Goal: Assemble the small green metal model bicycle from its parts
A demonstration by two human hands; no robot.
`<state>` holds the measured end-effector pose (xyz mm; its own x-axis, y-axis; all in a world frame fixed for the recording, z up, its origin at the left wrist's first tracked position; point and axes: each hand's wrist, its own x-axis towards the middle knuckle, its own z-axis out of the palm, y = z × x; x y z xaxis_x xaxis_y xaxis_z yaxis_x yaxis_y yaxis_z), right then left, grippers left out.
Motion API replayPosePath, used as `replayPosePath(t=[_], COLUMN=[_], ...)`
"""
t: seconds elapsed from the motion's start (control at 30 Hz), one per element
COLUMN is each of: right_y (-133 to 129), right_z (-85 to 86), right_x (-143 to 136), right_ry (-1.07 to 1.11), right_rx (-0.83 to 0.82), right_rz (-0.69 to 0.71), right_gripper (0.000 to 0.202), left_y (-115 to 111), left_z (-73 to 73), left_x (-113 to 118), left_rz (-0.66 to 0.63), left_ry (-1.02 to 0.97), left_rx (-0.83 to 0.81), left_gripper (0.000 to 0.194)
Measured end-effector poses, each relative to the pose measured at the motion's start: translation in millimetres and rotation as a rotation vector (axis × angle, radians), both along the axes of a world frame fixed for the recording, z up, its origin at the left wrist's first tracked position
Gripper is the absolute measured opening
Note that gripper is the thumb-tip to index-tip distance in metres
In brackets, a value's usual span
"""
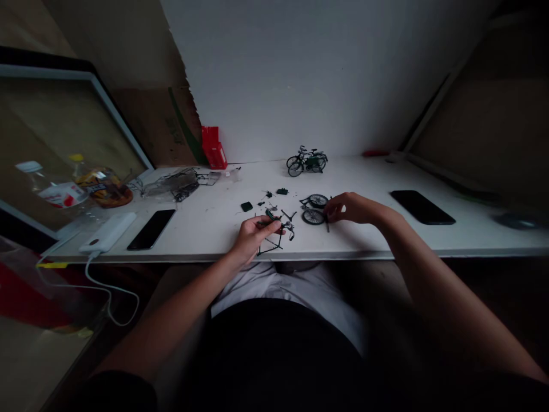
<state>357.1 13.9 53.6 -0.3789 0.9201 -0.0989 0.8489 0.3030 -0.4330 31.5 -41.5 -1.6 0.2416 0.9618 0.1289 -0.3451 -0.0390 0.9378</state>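
Observation:
Near the desk's front edge, my left hand pinches a dark model bicycle frame, with silvery handlebar-like parts sticking out past the thumb. My right hand has its fingers bent down at a pair of small spoked wheels; the front wheel lies flat right beside the fingertips, the other wheel just behind it. A thin dark strip shows below those fingertips, and I cannot tell whether they grip it. Small dark green pieces and tiny parts lie beyond my left hand.
Assembled model bicycles stand at the back by the wall. A black phone lies right, another phone left, beside a white power strip. Plastic bottles, clear bags with parts and a red box occupy the left side.

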Motion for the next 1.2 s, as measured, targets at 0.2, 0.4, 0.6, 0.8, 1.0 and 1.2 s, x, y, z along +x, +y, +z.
replayPosePath(t=[0.2,0.4,0.6,0.8,1.0,1.2], right_y=[5.7,2.7,-7.7,-24.0,-61.9,-70.0], right_z=[-10.8,-4.6,6.2,-0.1,2.7,1.5], right_x=[2.5,7.2,-19.7,-79.6,-130.6,-135.3], right_ry=[-0.014,0.056,0.426,1.032,1.187,1.173], right_rx=[0.044,0.154,0.332,0.196,0.091,0.177], right_rz=[-0.008,-0.051,-0.094,0.015,0.12,0.1], right_gripper=[0.024,0.015,0.036,0.046,0.044,0.038], left_y=[0.3,1.1,1.2,1.7,1.3,2.6], left_z=[2.8,4.3,5.5,7.0,8.7,8.0], left_x=[-2.2,-4.7,-7.9,-13.8,-16.2,-16.5], left_rz=[-0.061,-0.102,-0.13,-0.221,-0.237,-0.251], left_ry=[-0.024,-0.056,-0.058,-0.1,-0.069,-0.077], left_rx=[-0.003,-0.02,-0.039,-0.016,-0.014,-0.033], left_gripper=[0.033,0.036,0.035,0.037,0.033,0.032])
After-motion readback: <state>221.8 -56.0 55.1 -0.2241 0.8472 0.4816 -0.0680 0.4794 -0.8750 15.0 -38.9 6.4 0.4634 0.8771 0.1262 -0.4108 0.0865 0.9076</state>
